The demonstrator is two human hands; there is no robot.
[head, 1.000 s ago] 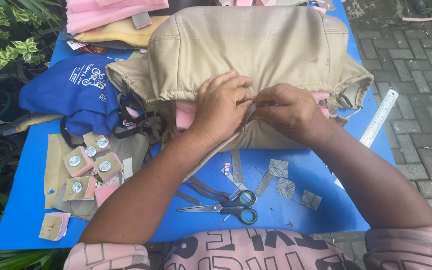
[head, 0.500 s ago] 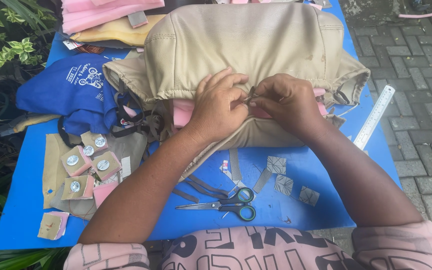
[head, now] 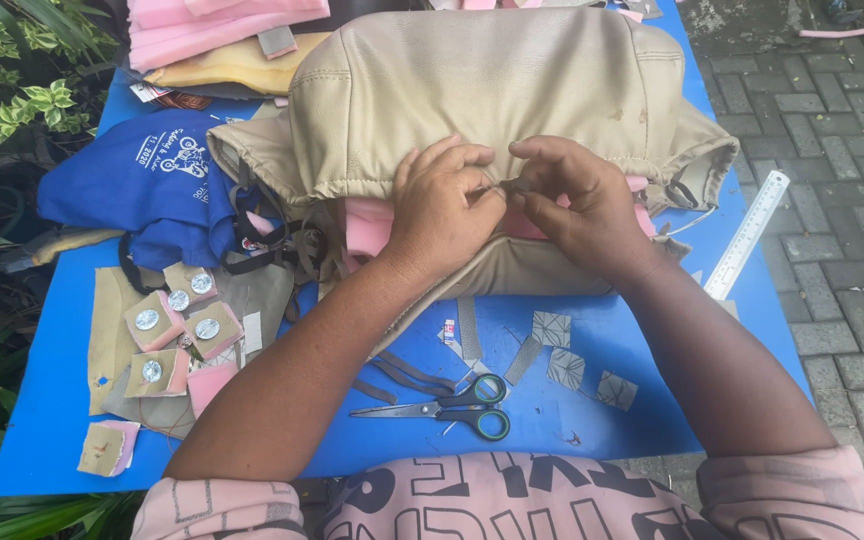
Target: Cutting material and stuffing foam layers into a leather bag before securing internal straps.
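A big beige leatherette cover [head: 492,90] padded with pink foam [head: 367,225] lies on the blue table [head: 72,440]. My left hand [head: 442,205] and my right hand [head: 572,195] meet at its front edge, fingertips pinched together on the seam of the cover. Something thin, perhaps a thread or needle, seems held between the fingers, but it is too small to tell. Green-handled scissors [head: 447,405] lie below my arms near the table's front edge.
A blue cloth [head: 142,185] and black straps [head: 272,245] lie at the left. Several small foam squares with metal discs [head: 177,330] sit on a beige scrap. Grey patches [head: 562,350] lie near the scissors, a clear ruler [head: 747,235] at the right edge. Plants border the left, paving the right.
Both hands stayed at the seam with only small finger movements. The view shifted slightly, so the cover sits a little higher and more central.
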